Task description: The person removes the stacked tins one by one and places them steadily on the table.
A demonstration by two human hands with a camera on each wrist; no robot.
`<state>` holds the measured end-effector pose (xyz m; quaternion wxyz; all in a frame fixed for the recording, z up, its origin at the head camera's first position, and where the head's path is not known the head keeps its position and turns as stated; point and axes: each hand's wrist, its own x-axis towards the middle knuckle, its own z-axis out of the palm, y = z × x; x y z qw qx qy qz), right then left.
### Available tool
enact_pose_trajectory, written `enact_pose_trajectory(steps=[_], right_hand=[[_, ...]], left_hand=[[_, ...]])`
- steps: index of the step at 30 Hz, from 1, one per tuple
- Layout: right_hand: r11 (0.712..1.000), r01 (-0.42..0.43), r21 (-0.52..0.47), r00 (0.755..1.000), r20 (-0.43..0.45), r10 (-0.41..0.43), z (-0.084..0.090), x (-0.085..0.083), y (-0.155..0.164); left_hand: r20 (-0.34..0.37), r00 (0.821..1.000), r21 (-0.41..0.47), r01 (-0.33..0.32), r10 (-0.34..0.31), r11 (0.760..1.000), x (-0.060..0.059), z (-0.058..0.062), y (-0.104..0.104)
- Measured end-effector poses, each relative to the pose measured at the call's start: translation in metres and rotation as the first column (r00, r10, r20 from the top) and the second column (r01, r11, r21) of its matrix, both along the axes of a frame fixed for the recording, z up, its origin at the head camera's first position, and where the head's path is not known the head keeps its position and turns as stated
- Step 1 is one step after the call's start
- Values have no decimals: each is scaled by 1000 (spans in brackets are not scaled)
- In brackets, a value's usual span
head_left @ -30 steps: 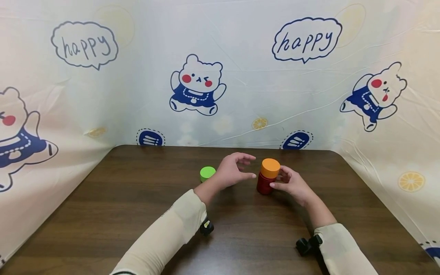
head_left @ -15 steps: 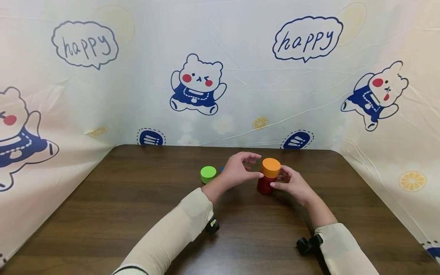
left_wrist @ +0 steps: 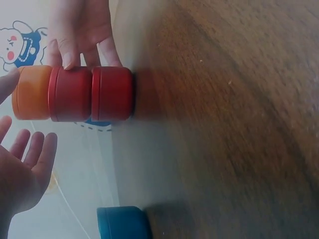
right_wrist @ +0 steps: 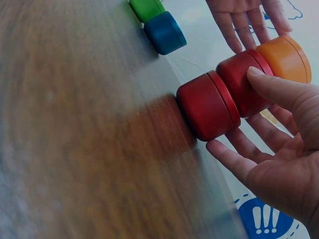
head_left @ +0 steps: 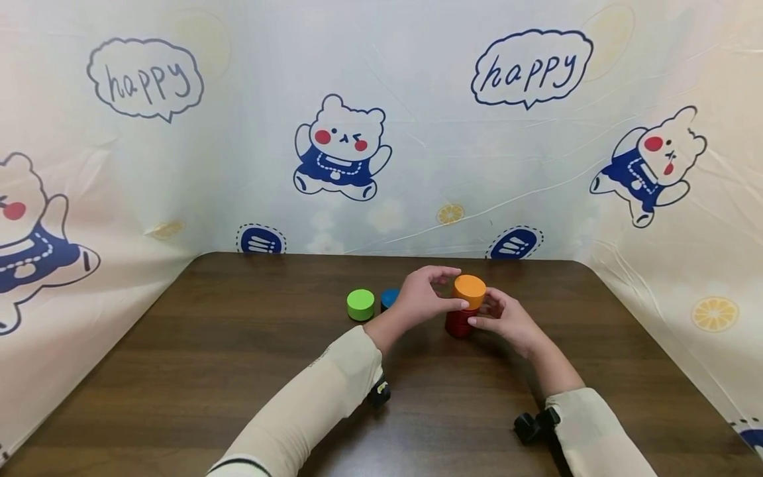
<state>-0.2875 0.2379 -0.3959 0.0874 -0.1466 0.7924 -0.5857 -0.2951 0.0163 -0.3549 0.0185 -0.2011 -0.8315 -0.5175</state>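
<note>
A stack of three round containers stands on the dark brown wooden table (head_left: pixel 238 371), near the middle of its far edge: two red round tins (head_left: pixel 459 322) one on the other, and an orange round tin (head_left: pixel 469 291) on top. The right hand (head_left: pixel 507 322) is at the right side of the stack. Its thumb presses against the upper red tin, as the right wrist view shows, and its other fingers lie relaxed and almost straight just beside the lower one. The left hand (head_left: pixel 422 299) is at the left side of the stack, with its fingers loose and spread. Its thumb tip touches the orange round tin, and the fingers reach over behind it without gripping it.

To the left of the left hand, a blue round tin (head_left: pixel 389 298) stands on the table, and a green round tin (head_left: pixel 360 304) is just beside it, further to the left. Both forearms wear cream sleeves (head_left: pixel 310 404).
</note>
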Motion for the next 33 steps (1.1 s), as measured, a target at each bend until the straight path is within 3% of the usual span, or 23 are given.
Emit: enact_pose_trajectory(steps=[10,24,33], right_hand=[[1000,-7,-6,1000,4,7,-1,1,1],[1000,-6,-1,1000,-1,6,-1,0,1],[1000,-9,0,1000,-13,9,-2,0,2]], left_hand=[[29,999,29,-21,21,999,-1,-4,10],[-12,1000,5,-19,19,1000,0,-8,15],[-1,1000,10,-25,25,1000,0,-7,14]])
